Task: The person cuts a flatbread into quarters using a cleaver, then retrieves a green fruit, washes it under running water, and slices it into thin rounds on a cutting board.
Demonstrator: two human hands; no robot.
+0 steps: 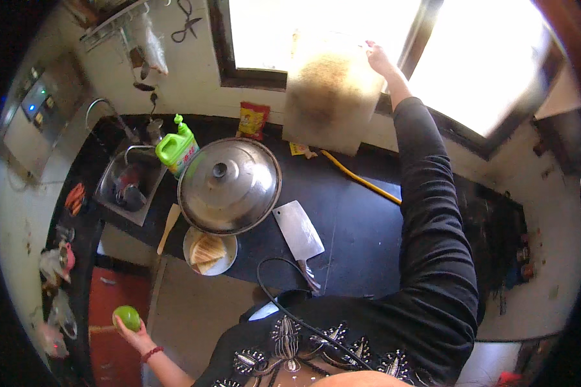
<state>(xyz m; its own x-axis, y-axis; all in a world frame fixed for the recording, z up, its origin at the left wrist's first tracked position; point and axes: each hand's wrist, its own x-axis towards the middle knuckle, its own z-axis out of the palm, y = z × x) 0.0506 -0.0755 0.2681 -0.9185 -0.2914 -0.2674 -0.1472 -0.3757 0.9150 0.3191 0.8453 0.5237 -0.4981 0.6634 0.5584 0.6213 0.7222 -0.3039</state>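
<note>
My left hand (136,334), low at the left and away from the counter, holds a smooth green fruit (127,318). My right hand (380,59) reaches far forward to the upper right corner of a stained cutting board (329,96), its fingers closed at that edge. The board stands upright in front of the window, its lower edge at the back of the counter. A cleaver (298,230) lies flat on the black countertop (363,232), handle towards me. Left of it sits a large domed metal lid (230,186), and beside that a white plate (232,260) with toasted bread slices (208,251).
A wooden spatula (168,229) and a green detergent jug (178,150) stand between lid and sink (147,208). A yellow hose (360,179) runs along the counter behind my right arm. A red-and-yellow packet (253,120) leans at the back. A black cable (276,302) loops before my chest.
</note>
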